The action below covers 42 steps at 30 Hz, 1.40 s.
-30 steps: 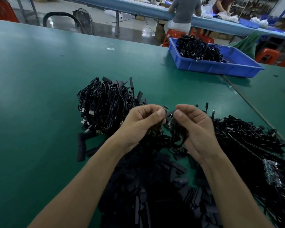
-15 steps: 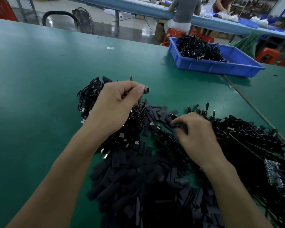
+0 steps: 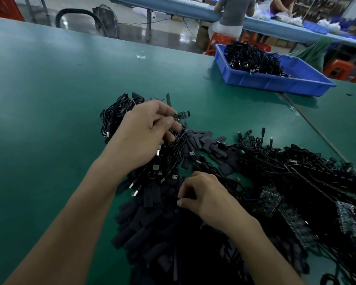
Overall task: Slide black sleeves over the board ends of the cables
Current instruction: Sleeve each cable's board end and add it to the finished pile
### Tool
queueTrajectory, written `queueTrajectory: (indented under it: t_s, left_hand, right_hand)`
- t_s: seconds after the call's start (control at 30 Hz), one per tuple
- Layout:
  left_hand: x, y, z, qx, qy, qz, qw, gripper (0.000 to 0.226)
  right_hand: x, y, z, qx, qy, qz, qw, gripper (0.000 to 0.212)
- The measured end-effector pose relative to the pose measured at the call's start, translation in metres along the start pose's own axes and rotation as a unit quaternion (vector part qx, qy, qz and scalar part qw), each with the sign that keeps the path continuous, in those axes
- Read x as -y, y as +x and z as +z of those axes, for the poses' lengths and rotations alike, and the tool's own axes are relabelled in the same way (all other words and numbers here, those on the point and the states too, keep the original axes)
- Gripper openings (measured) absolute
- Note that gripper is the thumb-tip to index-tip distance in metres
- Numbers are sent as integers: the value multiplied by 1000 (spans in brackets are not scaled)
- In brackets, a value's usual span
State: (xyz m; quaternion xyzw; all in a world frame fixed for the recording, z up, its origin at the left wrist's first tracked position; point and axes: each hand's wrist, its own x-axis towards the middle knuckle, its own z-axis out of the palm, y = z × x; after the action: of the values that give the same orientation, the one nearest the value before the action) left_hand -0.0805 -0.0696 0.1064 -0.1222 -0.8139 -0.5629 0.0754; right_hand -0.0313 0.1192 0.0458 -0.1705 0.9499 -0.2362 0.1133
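My left hand pinches the small green board end of a black cable, holding it above the bundle of black cables at the middle left. Lower down, my right hand has its fingers curled into the heap of flat black sleeves near me; what the fingertips pinch is hidden. More loose sleeves lie between the hands. A tangle of cables with bare boards spreads to the right.
A blue tray with black cables stands at the back right of the green table. A seam runs diagonally along the table at the right. People sit at another bench beyond the table's far edge.
The two hands parted. My left hand rose toward the left bundle with a cable's board end; my right hand dropped from the cable tangle back into the sleeve heap near me.
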Motion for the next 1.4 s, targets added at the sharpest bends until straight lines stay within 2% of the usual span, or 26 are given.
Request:
queueTrajectory:
  t_s: [0.07,0.17,0.4,0.53,0.73,0.93,1.4]
  left_hand:
    - [1,-2,1,-18,37,22,999,25]
    - [2,-4,3,-16,50,38,998,23]
    - [7,-2,10,14,46,8,999,15]
    - [6,-3,8,16,51,2,999,14]
    - [3,-4,10,37,45,-15,998,10]
    - [2,-3,10,50,41,-17,998,10]
    - [0,-7,15,75,22,-5,997,10]
  right_hand:
    - [-2,-1,1,-7,27,-2,1000,14]
    - [-3,-4,-4,-47,135,15,990,19]
    - [-3,-6,-24,-216,293,-5,932,31]
    - [-4,-4,-32,-279,312,-17,908,33]
    - [5,-5,-42,-304,331,-49,892,23]
    - [5,-7,-47,-350,321,-28,879,21]
    - [0,-8,-40,-378,297,-28,876,13]
